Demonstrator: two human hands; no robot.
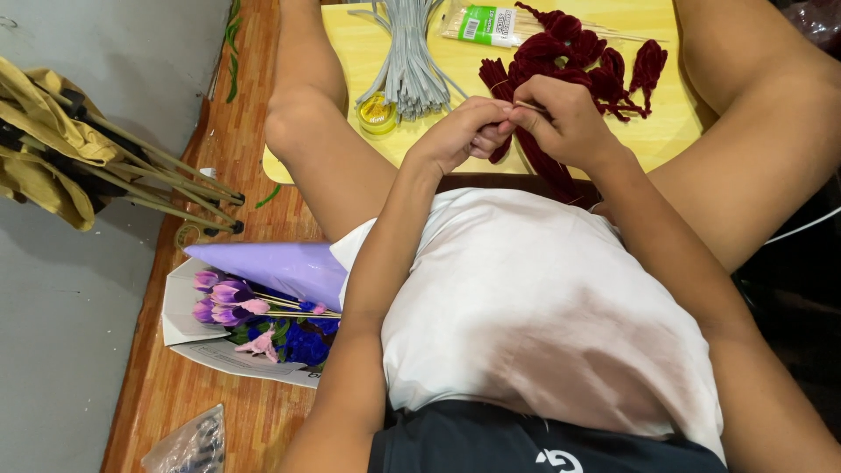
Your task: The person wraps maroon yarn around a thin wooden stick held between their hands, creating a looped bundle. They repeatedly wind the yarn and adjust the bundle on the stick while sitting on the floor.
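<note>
My left hand and my right hand meet over the near edge of a low yellow table. Both pinch a thin wooden stick with dark red fuzzy chenille stems wound on it and hanging down toward my lap. A pile of more dark red chenille stems lies on the table just beyond my right hand. Whether the fingers grip the stick or the fuzzy stem is partly hidden.
On the table lie a bundle of grey-green wires, a small yellow tape roll and a packet of sticks. On the wooden floor at left sit a purple-wrapped bouquet, a folded yellow stand and a plastic bag.
</note>
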